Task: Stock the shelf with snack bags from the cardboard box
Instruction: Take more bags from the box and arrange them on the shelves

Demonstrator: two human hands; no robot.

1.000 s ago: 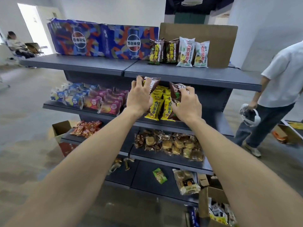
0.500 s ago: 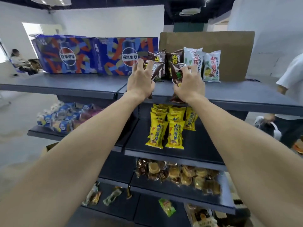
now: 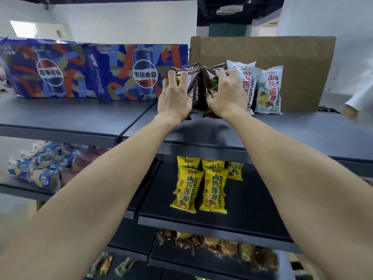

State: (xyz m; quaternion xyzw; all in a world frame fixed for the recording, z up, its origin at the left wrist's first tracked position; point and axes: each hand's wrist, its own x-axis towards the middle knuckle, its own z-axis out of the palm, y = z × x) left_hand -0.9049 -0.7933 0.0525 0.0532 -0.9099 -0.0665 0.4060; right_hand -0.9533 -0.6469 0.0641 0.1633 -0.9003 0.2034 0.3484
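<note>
My left hand (image 3: pixel 175 96) grips a dark brown snack bag (image 3: pixel 191 85) standing on the top shelf (image 3: pixel 80 118). My right hand (image 3: pixel 227 96) grips a second brown snack bag (image 3: pixel 211 81) just to its right. Both bags stand upright in front of other brown bags, next to white snack bags (image 3: pixel 269 89) leaning on a cardboard sheet (image 3: pixel 292 63). The cardboard box is out of view.
Two blue cola cartons (image 3: pixel 90 69) fill the top shelf's left side. Yellow snack bags (image 3: pixel 201 188) lie on the shelf below, blue packets (image 3: pixel 40 168) to their left, more snacks (image 3: pixel 218 247) lower down. A person's white sleeve (image 3: pixel 361 100) shows at the right edge.
Both hands rose from the second shelf up to the top shelf with the brown bags, and now set them down against the row there. The view tilted up.
</note>
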